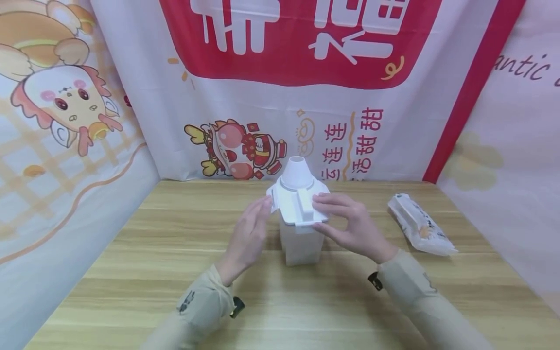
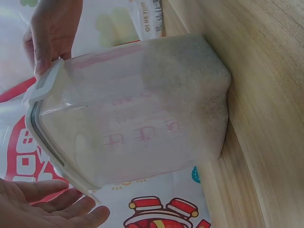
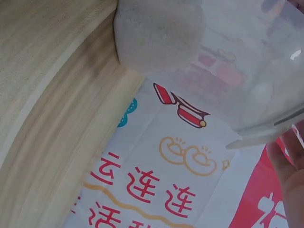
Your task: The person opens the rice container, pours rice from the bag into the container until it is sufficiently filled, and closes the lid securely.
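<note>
A tall translucent storage container (image 1: 302,245) stands upright on the table, with pale grainy contents in its lower part (image 2: 194,80). Its white lid (image 1: 288,206) bears a raised bar and a white cone-shaped piece (image 1: 297,172) with an open top. My left hand (image 1: 248,236) is at the lid's left side, fingers extended by a side flap (image 1: 274,198); the left wrist view shows these fingers loosely spread beside the rim. My right hand (image 1: 350,223) touches the lid's right side, thumb at the front edge and fingers near the raised bar. Only part of this hand (image 3: 292,166) shows in the right wrist view.
A clear plastic packet (image 1: 420,226) with dark print lies on the wooden table (image 1: 188,233) to the right. Printed cloth (image 1: 140,97) hangs behind the table and along both sides.
</note>
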Action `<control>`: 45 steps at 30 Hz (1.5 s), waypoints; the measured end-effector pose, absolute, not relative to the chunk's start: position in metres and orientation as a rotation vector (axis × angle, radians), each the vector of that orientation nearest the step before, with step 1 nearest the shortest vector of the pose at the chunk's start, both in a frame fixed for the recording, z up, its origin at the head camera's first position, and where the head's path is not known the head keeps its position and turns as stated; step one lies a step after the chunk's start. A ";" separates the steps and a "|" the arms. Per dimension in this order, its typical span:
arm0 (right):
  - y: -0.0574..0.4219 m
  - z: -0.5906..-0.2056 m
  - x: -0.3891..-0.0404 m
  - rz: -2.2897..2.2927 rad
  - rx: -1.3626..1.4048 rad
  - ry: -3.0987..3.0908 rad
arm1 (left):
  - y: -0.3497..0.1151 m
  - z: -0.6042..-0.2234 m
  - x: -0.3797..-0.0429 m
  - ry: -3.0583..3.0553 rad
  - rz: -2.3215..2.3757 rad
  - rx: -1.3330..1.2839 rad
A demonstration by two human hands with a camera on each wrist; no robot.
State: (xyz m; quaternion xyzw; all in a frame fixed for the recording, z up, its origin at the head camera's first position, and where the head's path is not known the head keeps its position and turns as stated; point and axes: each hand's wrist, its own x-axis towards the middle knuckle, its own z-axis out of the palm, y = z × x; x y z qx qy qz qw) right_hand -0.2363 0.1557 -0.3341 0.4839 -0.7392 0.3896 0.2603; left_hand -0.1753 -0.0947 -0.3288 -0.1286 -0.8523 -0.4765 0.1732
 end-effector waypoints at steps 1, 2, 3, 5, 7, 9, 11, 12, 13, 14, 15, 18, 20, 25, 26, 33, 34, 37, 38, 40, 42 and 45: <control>0.154 -0.334 -0.236 1.036 1.315 -1.990 | -0.095 -0.329 -0.176 -2.421 -1.351 -0.370; 0.153 -0.335 -0.235 1.018 1.318 -1.977 | -0.095 -0.330 -0.177 -2.425 -1.350 -0.367; 0.151 -0.335 -0.235 1.000 1.323 -1.963 | -0.095 -0.330 -0.178 -2.425 -1.346 -0.368; 0.147 -0.337 -0.234 0.982 1.331 -1.934 | -0.095 -0.331 -0.180 -2.421 -1.338 -0.371; 0.144 -0.340 -0.234 0.989 1.330 -1.911 | -0.094 -0.333 -0.181 -2.420 -1.335 -0.370; 0.143 -0.343 -0.233 1.004 1.317 -1.904 | -0.094 -0.334 -0.182 -2.421 -1.330 -0.374; 0.143 -0.345 -0.232 1.017 1.296 -1.912 | -0.093 -0.334 -0.183 -2.422 -1.325 -0.385; 0.143 -0.346 -0.232 1.020 1.286 -1.920 | -0.093 -0.335 -0.183 -2.420 -1.323 -0.389; 0.143 -0.346 -0.231 1.023 1.278 -1.929 | -0.092 -0.335 -0.183 -2.419 -1.320 -0.392; 0.143 -0.346 -0.231 1.024 1.273 -1.937 | -0.092 -0.335 -0.183 -2.417 -1.317 -0.394; 0.143 -0.346 -0.231 1.025 1.270 -1.940 | -0.092 -0.335 -0.183 -2.415 -1.316 -0.396; 0.143 -0.345 -0.230 1.025 1.265 -1.944 | -0.091 -0.336 -0.184 -2.403 -1.297 -0.405; 0.143 -0.345 -0.230 1.023 1.264 -1.943 | -0.090 -0.336 -0.184 -2.396 -1.279 -0.416; 0.143 -0.345 -0.229 1.030 1.255 -1.952 | -0.089 -0.338 -0.185 -2.390 -1.249 -0.440; 0.143 -0.345 -0.229 1.031 1.253 -1.955 | -0.089 -0.338 -0.185 -2.391 -1.248 -0.440; 0.142 -0.347 -0.229 1.019 1.256 -1.944 | -0.089 -0.340 -0.185 -2.406 -1.241 -0.416; 0.142 -0.347 -0.229 1.017 1.258 -1.936 | -0.089 -0.340 -0.185 -2.408 -1.240 -0.412; 0.141 -0.348 -0.230 1.011 1.261 -1.922 | -0.090 -0.341 -0.186 -2.415 -1.239 -0.399; 0.141 -0.348 -0.230 1.010 1.260 -1.919 | -0.090 -0.341 -0.186 -2.419 -1.239 -0.393; 0.141 -0.348 -0.229 1.012 1.255 -1.924 | -0.090 -0.340 -0.186 -2.432 -1.238 -0.378; 0.141 -0.348 -0.229 1.011 1.249 -1.932 | -0.090 -0.340 -0.186 -2.447 -1.237 -0.369; 0.142 -0.349 -0.229 1.010 1.241 -1.940 | -0.089 -0.340 -0.186 -2.465 -1.237 -0.358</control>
